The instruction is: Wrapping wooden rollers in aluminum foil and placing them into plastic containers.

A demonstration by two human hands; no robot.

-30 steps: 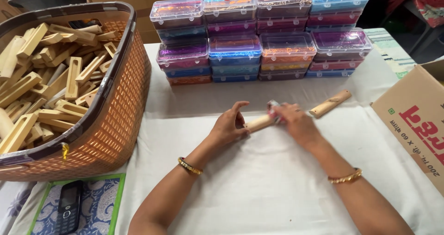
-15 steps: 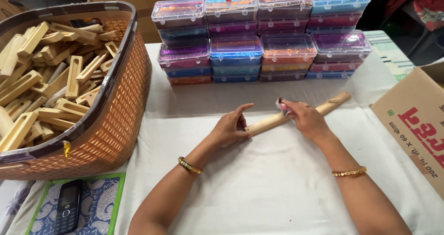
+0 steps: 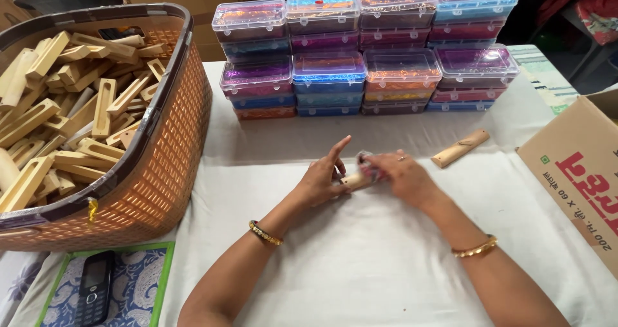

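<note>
My left hand (image 3: 322,180) and my right hand (image 3: 404,177) meet over the white cloth (image 3: 360,256) at the middle of the table. Between them they grip a short, pale wooden piece (image 3: 355,182). The left index finger points up while the thumb and other fingers pinch the piece's left end. My right hand covers its right end, and a small reddish, clear item (image 3: 367,161) shows at those fingertips, blurred. A second, longer wooden piece (image 3: 460,148) lies on the cloth to the right, apart from both hands.
A large orange plastic basket (image 3: 170,159) full of several wooden pieces stands at the left. Stacked clear-lidded boxes (image 3: 364,76) of coloured contents line the back. A cardboard box (image 3: 579,172) sits at the right edge. A dark phone (image 3: 93,285) lies on a patterned mat at the bottom left.
The longer wooden piece has been left on the cloth at the right. Both hands have drawn back towards the middle, closer together, holding the short piece.
</note>
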